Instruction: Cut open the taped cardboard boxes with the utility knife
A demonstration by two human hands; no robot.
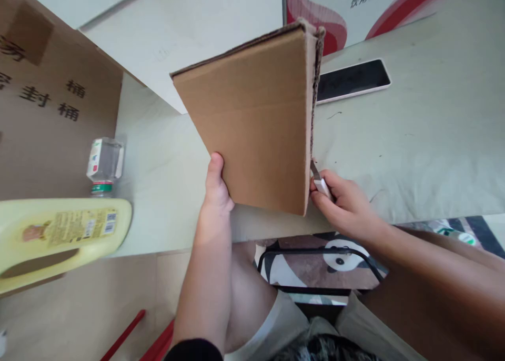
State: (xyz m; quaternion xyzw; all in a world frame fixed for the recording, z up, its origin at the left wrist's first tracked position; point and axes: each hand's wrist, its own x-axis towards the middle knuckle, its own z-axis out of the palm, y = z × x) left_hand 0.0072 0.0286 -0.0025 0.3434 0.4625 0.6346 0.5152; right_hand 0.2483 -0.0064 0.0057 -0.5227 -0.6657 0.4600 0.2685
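Note:
A brown cardboard box is held up and tilted in front of me, its torn corrugated edge on the right side. My left hand grips its lower left edge, thumb on the near face and the other fingers hidden behind. In my right hand is a utility knife with a white handle. Its short metal blade points up and left, at the box's lower right edge. Whether the blade tip cuts into the cardboard, I cannot tell.
A smartphone lies on the pale-covered table, behind the box. At the left are a clear plastic bottle, a yellow jug and a large carton. A red and white carton stands at the back.

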